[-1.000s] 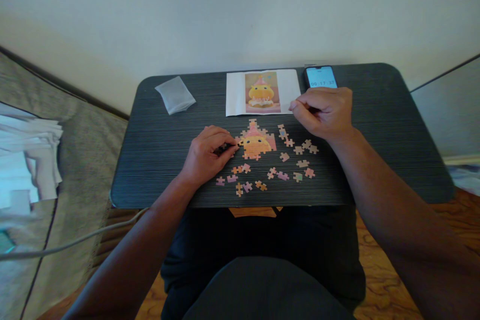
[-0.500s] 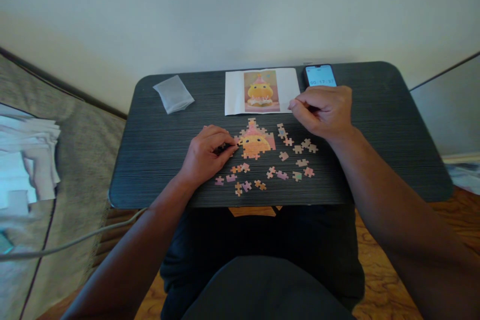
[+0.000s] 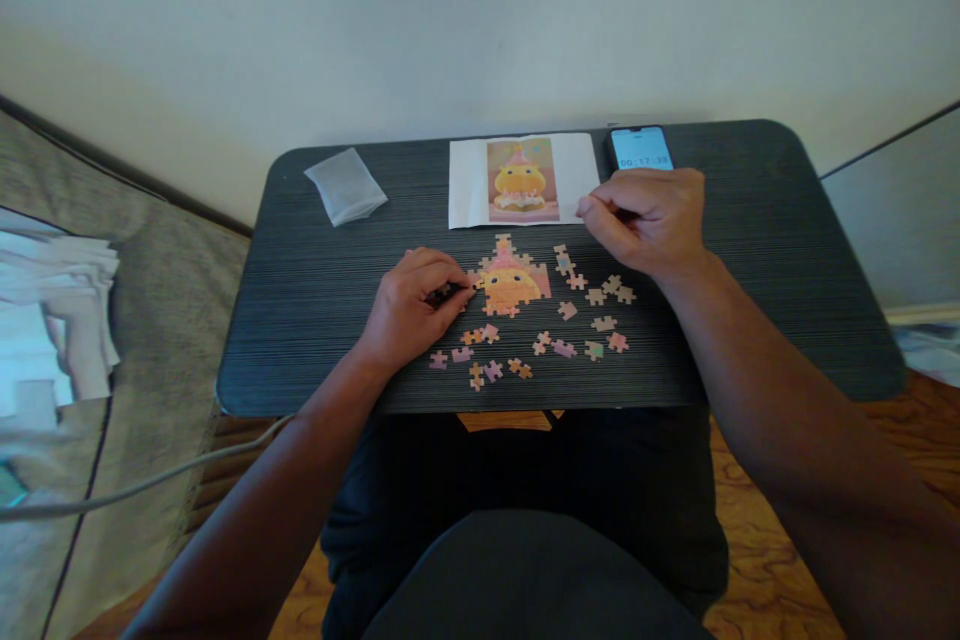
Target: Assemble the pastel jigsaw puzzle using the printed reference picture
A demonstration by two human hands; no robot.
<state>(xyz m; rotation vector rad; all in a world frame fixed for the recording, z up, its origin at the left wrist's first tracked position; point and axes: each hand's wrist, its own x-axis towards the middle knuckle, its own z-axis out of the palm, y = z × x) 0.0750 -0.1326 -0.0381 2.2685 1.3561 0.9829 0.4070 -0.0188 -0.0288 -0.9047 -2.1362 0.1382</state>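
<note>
A partly joined jigsaw puzzle (image 3: 512, 285) lies on the table, showing a yellow face with dark eyes under a pink hat. At its left edge my left hand (image 3: 420, 305) is pinched, thumb and forefinger on a puzzle piece (image 3: 473, 278). My right hand (image 3: 651, 220) is closed with thumb and forefinger together, above the table by the right edge of the printed picture sheet (image 3: 465, 185); whatever its fingers hold cannot be made out. Loose puzzle pieces (image 3: 564, 349) are scattered in front and to the right of the joined part.
The dark table (image 3: 300, 320) has rounded corners and stands against a pale wall. A clear plastic bag (image 3: 347, 186) lies at its back left. A phone (image 3: 641, 148) with a running timer is at the back, partly behind my right hand. A cable (image 3: 150, 480) runs past the left front.
The timer on the phone has advanced by a second. Both hands and the puzzle pieces stay in nearly the same places.
</note>
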